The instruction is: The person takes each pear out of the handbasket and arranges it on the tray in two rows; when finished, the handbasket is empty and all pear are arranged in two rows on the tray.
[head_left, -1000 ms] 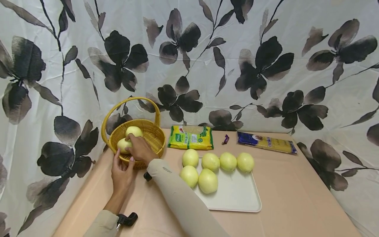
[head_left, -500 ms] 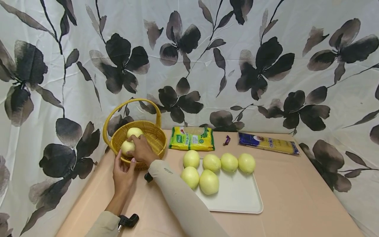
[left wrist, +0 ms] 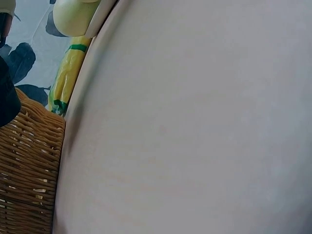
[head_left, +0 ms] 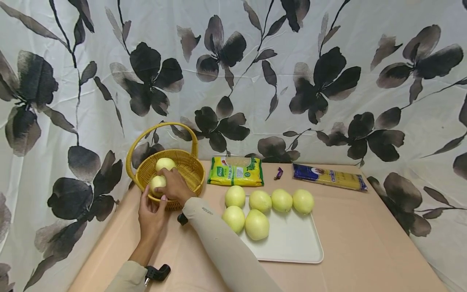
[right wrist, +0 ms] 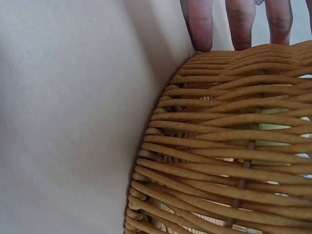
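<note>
In the head view a yellow wicker basket [head_left: 197, 174] with a tall handle stands at the left. Over its near left part, my right hand [head_left: 176, 184] grips a round pale yellow-green fruit [head_left: 157, 183]. Just behind lies another such fruit [head_left: 165, 163], inside the basket. My left hand [head_left: 151, 217] is at the near rim, fingers stretched along the outside. The right wrist view shows left-hand fingers [right wrist: 201, 27] with straight tips against the woven wall, and pale green showing through the weave. In the left wrist view the basket wall [left wrist: 29, 165] fills the lower left.
Several more fruits [head_left: 257, 225] sit on a white tray [head_left: 295, 243] right of my forearm. Behind are a yellow-green packet [head_left: 235, 171], a small purple wrapped sweet [head_left: 279, 174] and a long blue-and-gold packet [head_left: 330, 177]. A flowered curtain [head_left: 255, 85] backs the table.
The fruit in my right hand has shifted slightly right and lower in the basket, with the fingers still round it. My left hand stays at the rim.
</note>
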The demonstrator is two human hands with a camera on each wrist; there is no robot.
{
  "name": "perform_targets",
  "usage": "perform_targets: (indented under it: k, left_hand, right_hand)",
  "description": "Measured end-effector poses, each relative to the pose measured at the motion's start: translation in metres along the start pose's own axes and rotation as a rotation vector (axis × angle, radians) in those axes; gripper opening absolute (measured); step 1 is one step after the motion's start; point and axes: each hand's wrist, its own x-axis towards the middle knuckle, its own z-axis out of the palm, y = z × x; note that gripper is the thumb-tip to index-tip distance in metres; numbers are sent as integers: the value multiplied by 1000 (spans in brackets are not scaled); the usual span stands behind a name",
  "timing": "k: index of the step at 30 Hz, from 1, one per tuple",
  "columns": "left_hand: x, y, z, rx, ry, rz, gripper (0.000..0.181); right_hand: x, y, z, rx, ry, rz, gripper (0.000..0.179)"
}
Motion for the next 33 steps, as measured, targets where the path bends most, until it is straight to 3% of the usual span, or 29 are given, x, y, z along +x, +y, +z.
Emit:
perform_targets:
  k: [7, 24, 33]
  left_hand:
    - [0, 0, 0, -5, 5, -8, 76]
    - [2, -6, -1, -2, -1, -23, 79]
    - [1, 0, -3, 2, -1, -36, 79]
  right_hand:
    - [1, 2, 3, 70, 26, 80, 54]
    - [-2, 3, -2, 269, 199, 146, 55]
    - [-7, 1, -19, 508, 336, 241, 48]
